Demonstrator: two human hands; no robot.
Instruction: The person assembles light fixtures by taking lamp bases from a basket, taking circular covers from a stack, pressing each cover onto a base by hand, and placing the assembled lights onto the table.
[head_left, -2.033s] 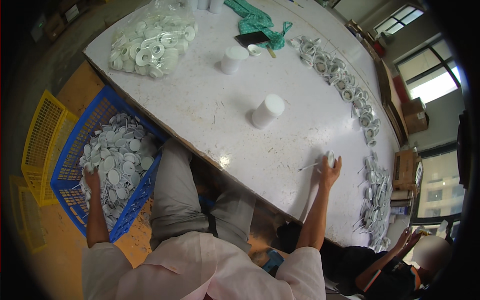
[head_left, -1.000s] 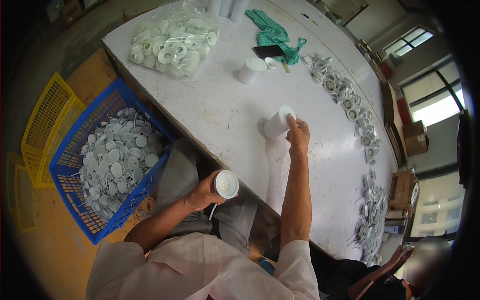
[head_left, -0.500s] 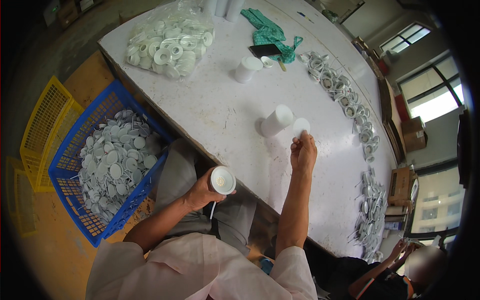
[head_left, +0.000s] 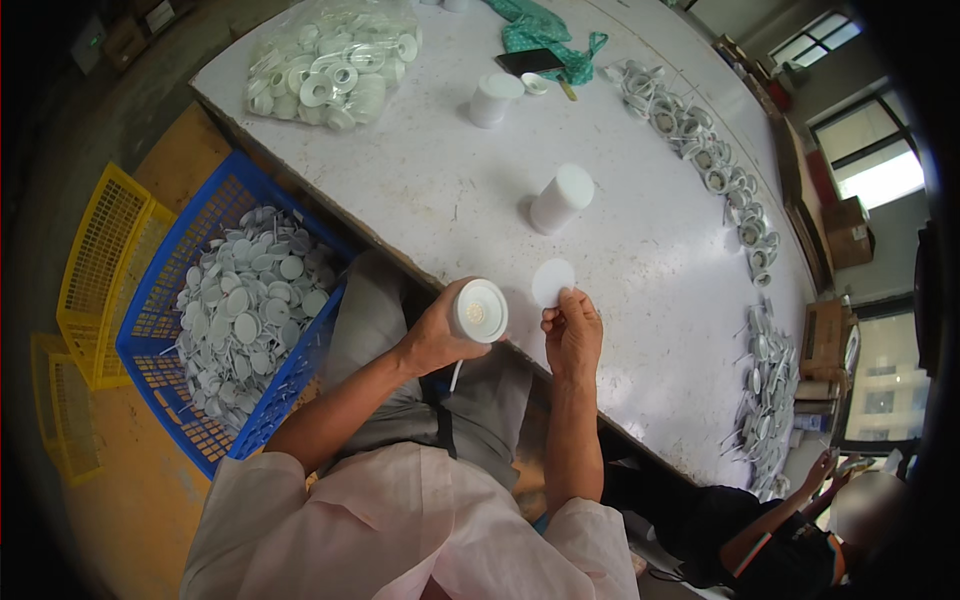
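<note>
My left hand point(head_left: 442, 330) is wrapped round a small round white LED light point(head_left: 481, 310), whose open face is turned up and shows a ring of yellowish dots; a white wire hangs below it. Between the thumb and fingers of my right hand point(head_left: 573, 328) is a thin white translucent disc point(head_left: 553, 282), held by its edge just right of the light and apart from it. Beyond the disc, a tall stack of white discs point(head_left: 562, 198) stands on the white table point(head_left: 420, 200).
Left of my legs a blue basket point(head_left: 232, 180) holds many round white lights, beside yellow crates point(head_left: 110, 270). On the table are a bag of white rings point(head_left: 330, 70), a shorter white stack point(head_left: 495, 100), a phone point(head_left: 530, 61), green cloth point(head_left: 548, 40) and rows of lights point(head_left: 715, 180). A co-worker point(head_left: 790, 530) sits at right.
My right hand has drawn the disc away from the stack, toward me and leftward. My left hand has lifted the light up and right, closer to the disc.
</note>
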